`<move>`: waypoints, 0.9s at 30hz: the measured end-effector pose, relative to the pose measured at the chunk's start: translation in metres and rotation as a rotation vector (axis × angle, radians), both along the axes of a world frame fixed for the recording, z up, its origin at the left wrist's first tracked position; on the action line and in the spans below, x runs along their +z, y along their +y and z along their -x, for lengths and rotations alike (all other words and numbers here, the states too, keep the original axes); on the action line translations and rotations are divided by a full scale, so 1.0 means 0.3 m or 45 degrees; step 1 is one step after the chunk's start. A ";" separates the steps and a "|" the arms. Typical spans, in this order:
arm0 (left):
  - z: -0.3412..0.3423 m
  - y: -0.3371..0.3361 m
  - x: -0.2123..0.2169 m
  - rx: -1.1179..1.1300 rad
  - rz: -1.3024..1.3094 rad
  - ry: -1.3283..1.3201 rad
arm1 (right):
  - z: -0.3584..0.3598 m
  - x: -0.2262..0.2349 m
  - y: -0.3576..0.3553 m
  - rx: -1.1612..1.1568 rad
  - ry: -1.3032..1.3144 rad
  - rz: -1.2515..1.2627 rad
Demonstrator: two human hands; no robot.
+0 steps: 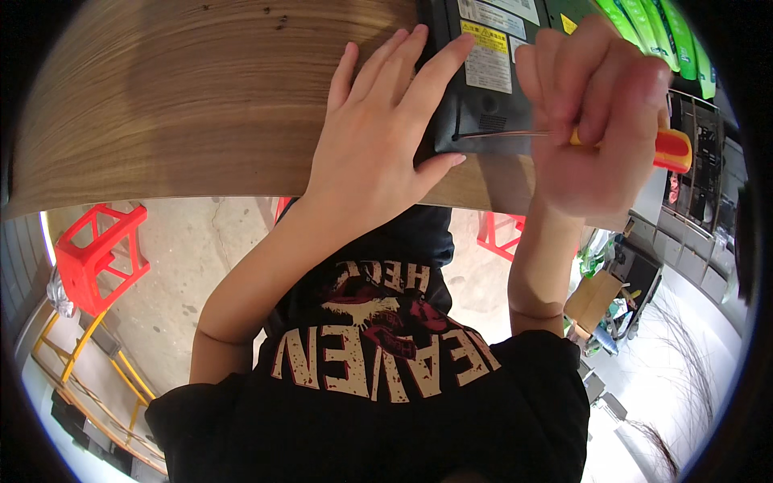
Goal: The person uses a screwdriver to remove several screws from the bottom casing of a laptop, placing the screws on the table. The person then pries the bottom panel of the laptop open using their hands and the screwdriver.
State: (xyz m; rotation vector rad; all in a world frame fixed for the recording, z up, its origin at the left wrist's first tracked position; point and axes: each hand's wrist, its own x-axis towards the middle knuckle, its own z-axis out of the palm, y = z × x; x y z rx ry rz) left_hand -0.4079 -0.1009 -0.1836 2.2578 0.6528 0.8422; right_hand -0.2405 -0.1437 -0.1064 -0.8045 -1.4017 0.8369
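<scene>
A dark grey laptop (491, 113) lies bottom-up on the wooden table (177, 105), with white and yellow stickers on its underside. My left hand (382, 133) lies flat, fingers spread, on the table and the laptop's near left corner, thumb under the corner edge. My right hand (600, 113) is closed round a screwdriver (644, 143) with a red and yellow handle. Its thin metal shaft points left, and the tip rests at the laptop's near corner.
Green strips (656, 32) lie at the table's far right. Below the table edge stand a red plastic stool (101, 253) on the left and another red stool (499, 233) by my right arm. A cardboard box (594, 299) and shelving with parts are on the right.
</scene>
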 end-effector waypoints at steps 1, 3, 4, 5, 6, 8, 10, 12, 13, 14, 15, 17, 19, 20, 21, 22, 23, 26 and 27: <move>0.002 0.000 -0.001 0.011 -0.017 0.008 | 0.020 -0.021 -0.003 -0.120 0.038 -0.086; 0.010 0.007 0.000 0.005 0.020 -0.059 | 0.061 -0.083 0.003 -0.244 0.072 -0.176; 0.013 0.010 0.004 -0.013 0.058 -0.127 | 0.076 -0.129 0.015 -0.415 0.132 -0.261; 0.016 0.012 0.009 -0.022 0.052 -0.130 | 0.081 -0.153 0.017 -0.586 0.193 -0.346; 0.024 0.017 0.011 -0.041 0.121 -0.208 | 0.082 -0.157 0.013 -0.583 0.199 -0.353; 0.038 0.029 0.008 -0.058 0.182 -0.283 | 0.083 -0.156 -0.004 -0.692 0.028 -0.302; 0.041 0.041 -0.006 -0.104 0.505 -0.548 | 0.100 -0.145 -0.016 -0.840 -0.137 -0.301; 0.039 0.052 0.019 -0.090 0.640 -0.710 | 0.096 -0.091 -0.010 -0.879 -0.359 -0.317; 0.031 0.060 0.041 -0.076 0.789 -0.878 | 0.087 -0.074 -0.019 -0.915 -0.593 -0.319; 0.005 0.085 0.078 -0.210 0.741 -0.896 | 0.053 -0.088 -0.018 -0.776 -0.461 -0.451; -0.023 0.110 0.115 -0.343 0.699 -0.911 | 0.096 -0.071 -0.006 -0.779 -0.462 -0.452; -0.055 0.133 0.220 -0.658 0.456 -1.063 | 0.152 -0.033 0.007 -0.947 -0.429 -0.371; -0.057 0.145 0.321 -0.779 0.268 -0.891 | 0.074 -0.031 -0.032 -0.710 -0.519 -0.459; -0.048 0.143 0.375 -0.779 0.157 -0.674 | 0.067 -0.023 -0.060 -0.669 -0.466 -0.272; -0.028 0.136 0.424 -0.765 0.040 -0.455 | 0.062 -0.012 -0.074 -0.640 -0.478 -0.201; -0.013 0.131 0.460 -0.747 -0.077 -0.236 | 0.058 0.002 -0.088 -0.611 -0.493 -0.131; -0.017 0.132 0.459 -0.742 -0.136 -0.122 | 0.052 0.016 -0.100 -0.583 -0.511 -0.063; -0.027 0.133 0.400 -0.782 0.067 -0.378 | 0.045 0.025 -0.117 -0.558 -0.465 -0.012; -0.043 0.137 0.359 -0.807 0.159 -0.498 | 0.031 0.016 -0.127 -0.543 -0.522 0.016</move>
